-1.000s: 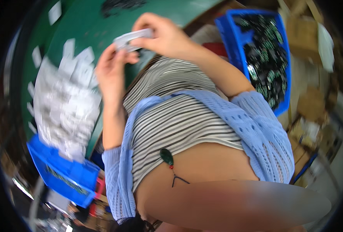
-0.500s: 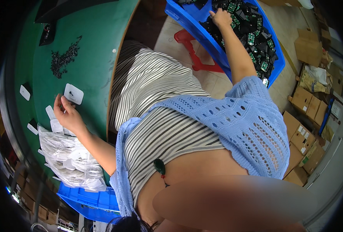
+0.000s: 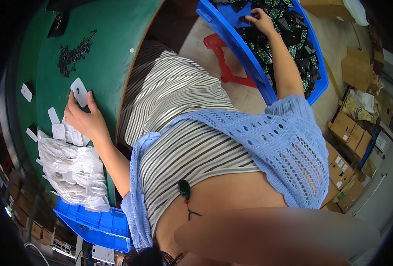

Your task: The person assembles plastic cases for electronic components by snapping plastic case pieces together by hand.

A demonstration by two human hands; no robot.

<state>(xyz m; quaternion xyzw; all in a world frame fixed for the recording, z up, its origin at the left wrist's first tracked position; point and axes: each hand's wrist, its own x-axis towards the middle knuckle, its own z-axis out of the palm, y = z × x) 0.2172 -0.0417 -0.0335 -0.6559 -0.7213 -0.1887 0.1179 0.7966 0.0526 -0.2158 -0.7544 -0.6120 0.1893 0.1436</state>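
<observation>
On the green table, my left hand point(image 3: 88, 119) grips the lower end of a white rounded plate point(image 3: 78, 89) between thumb and fingers. The plate has a small dark spot in its middle and is tipped slightly. My right hand point(image 3: 263, 23) is over the blue bin point(image 3: 238, 46) at the upper right, its thumb and fingers closed on a small black plastic part point(image 3: 249, 19). Black housings and green circuit boards point(image 3: 304, 44) fill much of that bin. A pile of small black pieces point(image 3: 74, 55) lies on the table beyond the plate.
A clear bag of white plates point(image 3: 74, 175) sits at the near left, with loose white plates point(image 3: 58, 131) beside it. Below the table edge is another blue bin point(image 3: 94, 224). A red stool point(image 3: 223, 62) stands by the large bin; cardboard boxes point(image 3: 345, 128) are stacked at right.
My left hand has closed on the white plate, which is now tilted and turned. My right hand has shifted within the bin and now pinches a black part.
</observation>
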